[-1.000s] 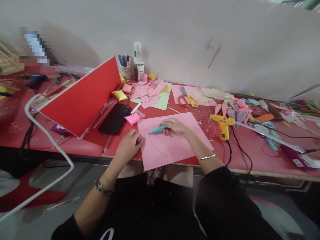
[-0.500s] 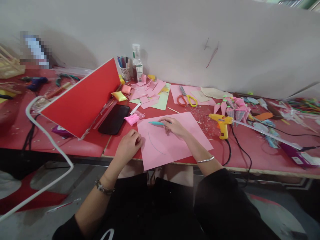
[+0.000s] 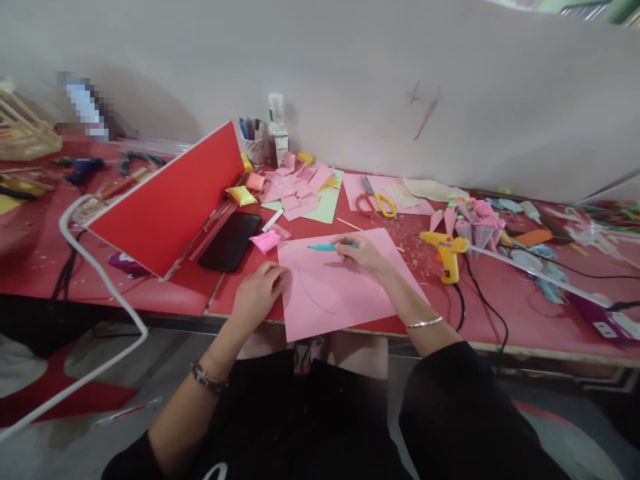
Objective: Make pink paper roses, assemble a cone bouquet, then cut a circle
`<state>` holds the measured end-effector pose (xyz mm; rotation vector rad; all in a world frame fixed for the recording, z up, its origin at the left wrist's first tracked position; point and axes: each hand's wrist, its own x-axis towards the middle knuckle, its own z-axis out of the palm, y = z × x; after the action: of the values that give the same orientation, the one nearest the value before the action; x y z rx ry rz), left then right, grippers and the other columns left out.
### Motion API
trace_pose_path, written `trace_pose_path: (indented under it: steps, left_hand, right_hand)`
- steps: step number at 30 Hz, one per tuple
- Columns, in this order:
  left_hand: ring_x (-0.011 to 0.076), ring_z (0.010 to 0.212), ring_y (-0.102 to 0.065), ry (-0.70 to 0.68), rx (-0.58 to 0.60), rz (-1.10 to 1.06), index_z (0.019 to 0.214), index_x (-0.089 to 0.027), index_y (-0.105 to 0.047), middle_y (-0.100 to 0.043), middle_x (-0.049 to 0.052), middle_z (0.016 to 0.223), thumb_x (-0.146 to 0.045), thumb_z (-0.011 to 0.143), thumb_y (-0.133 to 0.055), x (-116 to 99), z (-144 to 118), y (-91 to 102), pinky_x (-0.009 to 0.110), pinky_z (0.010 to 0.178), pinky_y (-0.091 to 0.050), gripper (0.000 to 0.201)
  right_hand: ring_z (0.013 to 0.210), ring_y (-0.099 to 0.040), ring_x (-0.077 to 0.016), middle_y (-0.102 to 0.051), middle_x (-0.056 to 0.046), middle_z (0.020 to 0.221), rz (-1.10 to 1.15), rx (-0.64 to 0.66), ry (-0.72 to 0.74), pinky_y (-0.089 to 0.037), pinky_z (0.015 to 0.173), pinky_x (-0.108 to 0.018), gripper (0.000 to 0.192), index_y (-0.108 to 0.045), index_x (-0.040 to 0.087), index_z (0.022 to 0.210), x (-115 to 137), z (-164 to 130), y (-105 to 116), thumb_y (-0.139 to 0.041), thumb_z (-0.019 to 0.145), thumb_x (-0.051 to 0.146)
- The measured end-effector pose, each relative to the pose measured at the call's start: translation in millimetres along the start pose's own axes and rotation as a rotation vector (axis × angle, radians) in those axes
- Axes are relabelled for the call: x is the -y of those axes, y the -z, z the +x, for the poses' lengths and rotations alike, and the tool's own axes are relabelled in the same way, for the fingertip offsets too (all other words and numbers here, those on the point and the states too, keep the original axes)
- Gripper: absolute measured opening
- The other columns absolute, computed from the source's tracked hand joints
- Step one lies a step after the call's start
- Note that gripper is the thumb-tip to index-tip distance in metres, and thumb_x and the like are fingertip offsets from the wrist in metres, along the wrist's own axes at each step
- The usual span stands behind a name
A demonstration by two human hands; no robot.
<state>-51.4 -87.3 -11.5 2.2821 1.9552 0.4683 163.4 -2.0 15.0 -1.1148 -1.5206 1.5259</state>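
Note:
A sheet of pink paper (image 3: 345, 300) lies at the table's front edge with a thin curved line drawn on its left half. My right hand (image 3: 363, 252) is closed around a teal pen (image 3: 320, 247). The pen lies nearly level above the upper part of the sheet, its tip pointing left; whether it touches the paper I cannot tell. At the sheet's left edge rests my left hand (image 3: 257, 293), its fingers curled with their tips on that edge. A small pink packet (image 3: 265, 241) and a black phone (image 3: 230, 241) lie just beyond it.
A red board (image 3: 175, 200) leans at left, beside a bent white tube (image 3: 115, 287). Pink scraps (image 3: 295, 183), scissors (image 3: 373, 200) and a glass bottle (image 3: 279, 137) stand or lie behind. At right are a yellow glue gun (image 3: 447, 253) with its cord and several pink cones (image 3: 475, 220).
My right hand has shifted slightly right with the teal pen, which now lies more level. The fingers of my left hand have stretched a little toward the paper's edge. The view has shifted slightly.

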Motion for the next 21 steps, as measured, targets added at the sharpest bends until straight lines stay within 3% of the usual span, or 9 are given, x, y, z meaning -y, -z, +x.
trace_pose_path:
  steps: [3, 7, 12, 21]
  left_hand:
    - [0.0189, 0.087, -0.062, -0.029, -0.029, 0.025, 0.105, -0.02, -0.059, -0.057, 0.006, 0.117, -0.02, 0.08, -0.046, 0.8, -0.6, -2.1, 0.027, 0.068, -0.049, 0.028]
    - [0.0197, 0.093, -0.061, -0.064, -0.047, 0.036, 0.106, -0.02, -0.059, -0.058, 0.005, 0.117, -0.018, 0.081, -0.044, 2.4, -0.5, -4.7, 0.028, 0.071, -0.05, 0.029]
    - [0.0197, 0.091, -0.062, -0.073, -0.047, 0.044, 0.105, -0.02, -0.059, -0.059, 0.006, 0.116, -0.018, 0.08, -0.046, 2.1, 0.8, -3.6, 0.029, 0.069, -0.051, 0.029]
    - [0.0197, 0.091, -0.062, -0.087, -0.074, 0.032, 0.104, -0.02, -0.06, -0.06, 0.006, 0.115, -0.018, 0.08, -0.044, 2.8, -0.1, -4.8, 0.029, 0.068, -0.051, 0.028]
  right_hand:
    - [0.05, -0.044, -0.0054, -0.051, 0.005, 0.055, -0.117, 0.066, 0.044, -0.035, 0.05, -0.02, 0.012, -0.06, 0.015, 0.072, 0.1, -7.9, -1.1, -0.061, 0.063, 0.023]
    - [0.054, -0.045, -0.0063, -0.056, 0.001, 0.067, -0.265, 0.151, 0.018, -0.033, 0.049, -0.02, 0.014, -0.061, 0.014, 0.071, -0.4, -11.9, -3.1, -0.061, 0.064, 0.026]
    - [0.051, -0.044, -0.0071, -0.053, 0.002, 0.059, -0.336, 0.269, -0.008, -0.033, 0.048, -0.02, 0.017, -0.061, 0.014, 0.071, 2.9, -4.7, -3.7, -0.058, 0.066, 0.03]
    - [0.056, -0.044, -0.0074, -0.055, 0.002, 0.063, -0.389, 0.292, 0.023, -0.034, 0.052, -0.021, 0.011, -0.061, 0.014, 0.068, 5.1, -0.5, -5.0, -0.058, 0.065, 0.024]
